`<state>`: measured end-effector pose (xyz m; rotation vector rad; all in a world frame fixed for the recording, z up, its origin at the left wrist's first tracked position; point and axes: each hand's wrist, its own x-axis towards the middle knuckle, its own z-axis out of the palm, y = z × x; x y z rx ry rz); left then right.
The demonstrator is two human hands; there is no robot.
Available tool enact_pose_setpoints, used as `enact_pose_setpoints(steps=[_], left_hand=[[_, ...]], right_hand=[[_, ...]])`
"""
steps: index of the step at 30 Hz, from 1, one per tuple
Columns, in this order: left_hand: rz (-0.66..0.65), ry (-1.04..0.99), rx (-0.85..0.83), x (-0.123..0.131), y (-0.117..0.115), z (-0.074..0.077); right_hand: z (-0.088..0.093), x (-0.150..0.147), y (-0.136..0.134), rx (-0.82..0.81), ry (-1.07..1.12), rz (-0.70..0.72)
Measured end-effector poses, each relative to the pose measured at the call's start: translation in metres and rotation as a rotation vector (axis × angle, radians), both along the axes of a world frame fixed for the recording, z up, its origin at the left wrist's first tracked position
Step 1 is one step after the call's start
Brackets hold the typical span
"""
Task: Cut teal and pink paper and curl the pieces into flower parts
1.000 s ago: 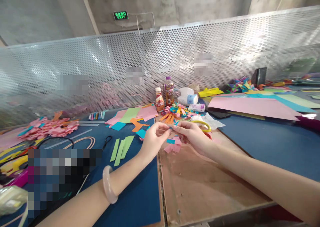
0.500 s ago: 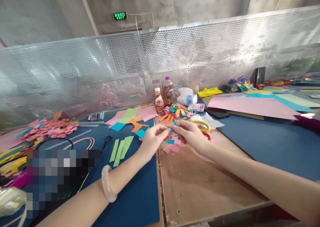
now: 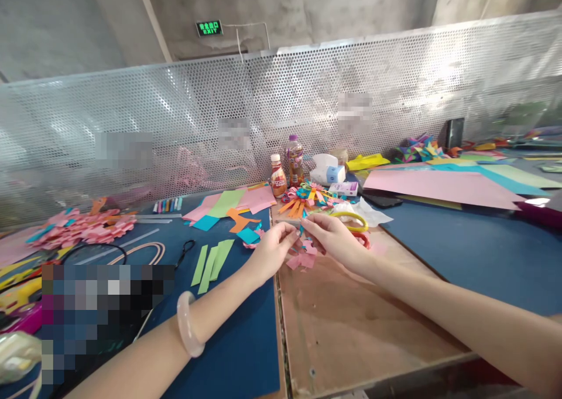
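Note:
My left hand (image 3: pixel 276 246) and my right hand (image 3: pixel 330 235) meet fingertip to fingertip above the wooden board (image 3: pixel 342 323). Between the pinched fingers a small bit of blue paper (image 3: pixel 303 215) shows, mostly hidden by them. Both hands are closed on it. Beneath them lie pink paper pieces (image 3: pixel 302 261). Scissors with a yellow handle (image 3: pixel 357 216) rest just beyond my right hand. Left of my left hand are blue paper pieces (image 3: pixel 248 235) and several green paper strips (image 3: pixel 211 264).
Behind the hands stand a small coffee bottle (image 3: pixel 278 177), a purple-capped bottle (image 3: pixel 295 162) and a tissue pack (image 3: pixel 327 170). A pile of pink paper flowers (image 3: pixel 90 223) lies left. Large pink sheets (image 3: pixel 439 187) lie right. A perforated metal screen (image 3: pixel 281 106) runs along the back.
The fingertips have shifted slightly around the blue paper, and both hands remain pinched together. A blue piece that lay among the pink scraps below is now mostly hidden.

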<state>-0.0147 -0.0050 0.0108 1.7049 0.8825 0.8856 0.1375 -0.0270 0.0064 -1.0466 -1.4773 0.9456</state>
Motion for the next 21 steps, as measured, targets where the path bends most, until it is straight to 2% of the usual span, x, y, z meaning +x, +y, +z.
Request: enact_pose_setpoints(steps=[4,12,21], left_hand=[[0.041,0.014,0.015,0.0,0.0003,-0.0009],[0.02,0.022,-0.016,-0.0012,0.0008,0.0006],[0.054,-0.012,0.014,-0.0016,0.0019,0.0023]], right_hand=[[0.0022,-0.0024,-0.0025,-0.012,-0.034,0.011],[-0.0013,0.002,-0.0005,0.024,-0.086,-0.013],[-0.0033,0.0038,0.0037,0.099,-0.272,-0.028]])
